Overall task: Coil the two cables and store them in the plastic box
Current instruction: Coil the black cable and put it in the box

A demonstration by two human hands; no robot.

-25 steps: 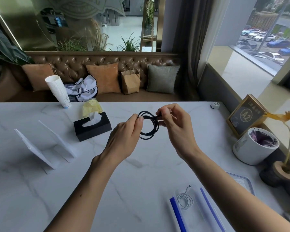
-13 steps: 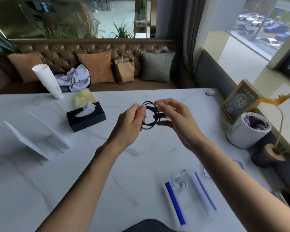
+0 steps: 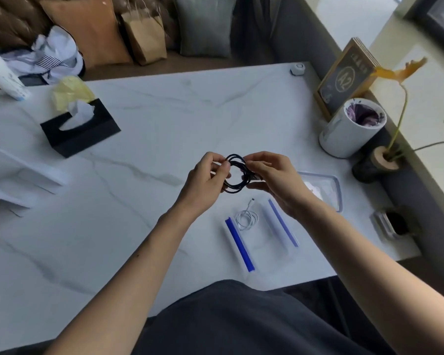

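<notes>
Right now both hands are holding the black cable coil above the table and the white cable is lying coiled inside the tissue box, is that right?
Not quite. The white cable lies coiled in the clear plastic box with blue clips, not in the tissue box, which sits far off on the left. The head view shows it. The rest stands: the left hand and right hand both hold the black cable coil above the table.

Single view: head-worn wide-angle camera, looked forward and steeply down over the marble table (image 3: 139, 139). Close range; both forearms entered from the bottom edge. Bench and window lay beyond the grip.
</notes>
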